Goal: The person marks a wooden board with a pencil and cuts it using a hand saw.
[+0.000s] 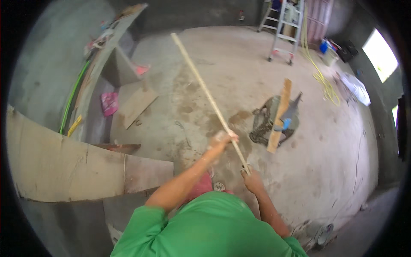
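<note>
A long, thin pale strip (pixel 198 77) slants from the upper middle down toward me in the head view, held in both hands. My left hand (pixel 222 141) is closed round it partway along, slightly blurred. My right hand (pixel 250 176) grips it at its near end, lower and to the right. Right of the strip on the floor, a wooden board (pixel 283 98) lies across a dark heap of wet mix (pixel 264 118), with a grey trowel-like tool and a blue object on it. Below my hands, a small round object (pixel 218 186) is beside something red.
A concrete counter (pixel 120 73) with shelving runs along the left; a pale slab (pixel 64 162) juts in at lower left. A board (pixel 138 107) and pink bag (pixel 109 103) lie nearby. A stepladder (pixel 286 30), yellow hose (pixel 325 88) and white bag (pixel 354 88) are at the back right.
</note>
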### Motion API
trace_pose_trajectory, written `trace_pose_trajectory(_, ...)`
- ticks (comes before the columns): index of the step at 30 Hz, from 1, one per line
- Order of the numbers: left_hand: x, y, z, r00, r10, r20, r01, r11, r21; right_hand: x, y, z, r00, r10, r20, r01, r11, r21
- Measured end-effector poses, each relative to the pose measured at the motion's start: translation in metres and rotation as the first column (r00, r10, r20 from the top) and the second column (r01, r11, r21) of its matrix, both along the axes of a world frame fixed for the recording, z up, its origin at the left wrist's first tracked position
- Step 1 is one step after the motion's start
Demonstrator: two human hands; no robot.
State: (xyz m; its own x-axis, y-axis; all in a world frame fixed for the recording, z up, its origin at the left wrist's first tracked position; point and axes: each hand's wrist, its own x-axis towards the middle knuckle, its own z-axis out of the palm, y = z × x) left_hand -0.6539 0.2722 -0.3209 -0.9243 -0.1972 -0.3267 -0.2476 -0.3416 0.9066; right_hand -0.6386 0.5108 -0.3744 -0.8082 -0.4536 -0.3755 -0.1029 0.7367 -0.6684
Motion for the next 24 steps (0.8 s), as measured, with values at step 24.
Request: trace_pose_trajectory(24,-0.327,-0.276,-0.038,0.939,0.342,-0.041,-0.33,0.928,0.173,-0.324,-0.126,-0.042,0.982,0.126,0.14,-0.118,0.991,-0.06)
